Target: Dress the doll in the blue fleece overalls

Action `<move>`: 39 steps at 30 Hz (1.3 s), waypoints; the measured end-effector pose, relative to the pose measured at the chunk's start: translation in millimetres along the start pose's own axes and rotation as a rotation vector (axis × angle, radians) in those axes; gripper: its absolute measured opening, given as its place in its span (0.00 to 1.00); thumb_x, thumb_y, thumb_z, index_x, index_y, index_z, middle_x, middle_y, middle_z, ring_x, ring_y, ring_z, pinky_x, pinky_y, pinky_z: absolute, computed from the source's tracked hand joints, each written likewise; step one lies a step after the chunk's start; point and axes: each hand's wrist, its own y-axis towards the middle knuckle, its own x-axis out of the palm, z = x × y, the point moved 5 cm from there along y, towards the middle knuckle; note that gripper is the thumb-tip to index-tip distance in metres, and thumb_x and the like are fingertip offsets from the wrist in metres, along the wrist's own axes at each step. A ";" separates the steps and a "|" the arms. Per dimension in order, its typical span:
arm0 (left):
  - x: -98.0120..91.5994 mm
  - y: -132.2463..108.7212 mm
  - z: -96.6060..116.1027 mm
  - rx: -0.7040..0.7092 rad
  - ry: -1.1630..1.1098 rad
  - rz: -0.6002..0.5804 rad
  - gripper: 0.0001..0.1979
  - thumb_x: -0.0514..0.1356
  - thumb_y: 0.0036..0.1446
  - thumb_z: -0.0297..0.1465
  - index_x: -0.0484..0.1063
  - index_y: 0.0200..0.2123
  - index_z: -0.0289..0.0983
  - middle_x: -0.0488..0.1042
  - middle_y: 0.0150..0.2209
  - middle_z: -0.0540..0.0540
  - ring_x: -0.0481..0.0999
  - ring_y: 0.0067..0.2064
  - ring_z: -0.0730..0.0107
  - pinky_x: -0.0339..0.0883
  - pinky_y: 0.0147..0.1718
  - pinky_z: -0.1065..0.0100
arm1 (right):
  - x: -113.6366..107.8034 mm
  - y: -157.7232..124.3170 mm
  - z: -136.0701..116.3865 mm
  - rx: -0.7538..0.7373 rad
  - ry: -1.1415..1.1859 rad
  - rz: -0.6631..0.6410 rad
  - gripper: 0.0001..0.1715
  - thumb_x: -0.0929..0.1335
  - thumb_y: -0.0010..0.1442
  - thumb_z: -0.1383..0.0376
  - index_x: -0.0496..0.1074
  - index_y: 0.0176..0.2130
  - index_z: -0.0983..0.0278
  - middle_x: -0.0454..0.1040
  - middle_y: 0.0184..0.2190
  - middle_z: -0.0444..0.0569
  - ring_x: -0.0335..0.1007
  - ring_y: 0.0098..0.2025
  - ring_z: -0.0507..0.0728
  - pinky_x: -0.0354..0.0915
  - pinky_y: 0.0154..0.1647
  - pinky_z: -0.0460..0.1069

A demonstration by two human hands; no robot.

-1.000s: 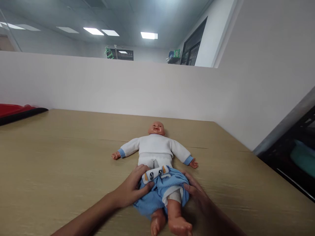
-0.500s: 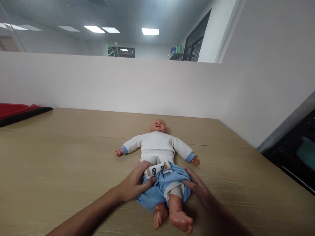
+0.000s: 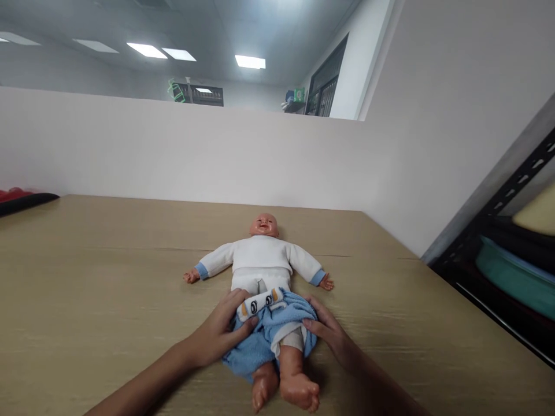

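So the blue pants (image 3: 266, 335) are bunched at the baby doll (image 3: 260, 260)'s hips, right between my hands. My left hand (image 3: 221, 332) and right hand (image 3: 327, 332) each pinch one side of the fabric. The doll lies lengthwise away from me on the counter (image 3: 108, 277), feet nearest.

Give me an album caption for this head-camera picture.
Left hand and right hand grip blue pants on a doll lying on a table.
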 end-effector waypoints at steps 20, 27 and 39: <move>-8.3 25.1 10.5 -0.169 -0.063 0.131 0.19 0.57 0.70 0.51 0.73 0.45 0.42 0.78 0.40 0.49 0.77 0.49 0.52 0.66 0.48 0.62 | 8.2 39.6 -3.7 0.105 0.294 -0.043 0.28 0.80 0.51 0.47 0.79 0.44 0.61 0.83 0.42 0.50 0.74 0.53 0.67 0.62 0.64 0.60; -10.4 34.1 8.2 -0.147 -0.013 0.140 0.22 0.60 0.67 0.55 0.77 0.45 0.43 0.79 0.38 0.50 0.77 0.43 0.54 0.66 0.42 0.62 | 4.6 55.2 -7.2 0.064 0.284 -0.012 0.25 0.80 0.51 0.49 0.72 0.36 0.60 0.75 0.32 0.41 0.69 0.37 0.57 0.65 0.46 0.52; -4.2 17.4 -2.7 -0.147 -0.182 0.174 0.24 0.58 0.70 0.52 0.70 0.58 0.41 0.78 0.54 0.44 0.75 0.57 0.51 0.65 0.58 0.58 | 10.5 60.0 -10.0 -0.035 0.242 -0.028 0.19 0.72 0.52 0.48 0.69 0.34 0.58 0.70 0.28 0.42 0.67 0.36 0.59 0.65 0.45 0.53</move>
